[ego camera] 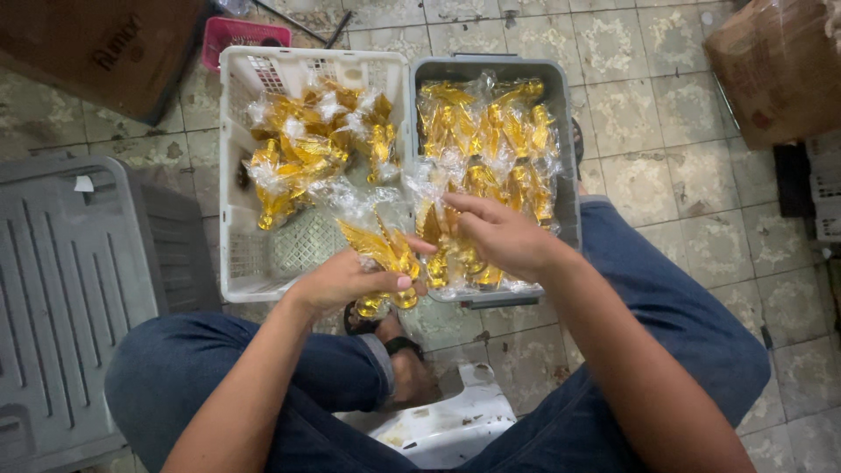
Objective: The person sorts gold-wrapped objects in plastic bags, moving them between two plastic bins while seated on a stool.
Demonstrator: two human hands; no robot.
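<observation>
Gold-coloured figures in clear bags filled both bins; the left hand (346, 282) pinched one bagged gold figure (383, 251) over the near edge of the white basket (229, 175), while the right hand (504, 238) closed its fingers on another bagged piece (431, 229) at the near edge of the grey crate (568, 140). Slick plastic could likely slip from so light a pinch, dropping a piece onto the tiled floor (648, 131).

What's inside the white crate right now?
The white crate holds a loose heap of bagged gold figures toward its far end; the near mesh floor is bare. Whatever lies beneath the heap is covered, and the left hand hides the near corner.
</observation>
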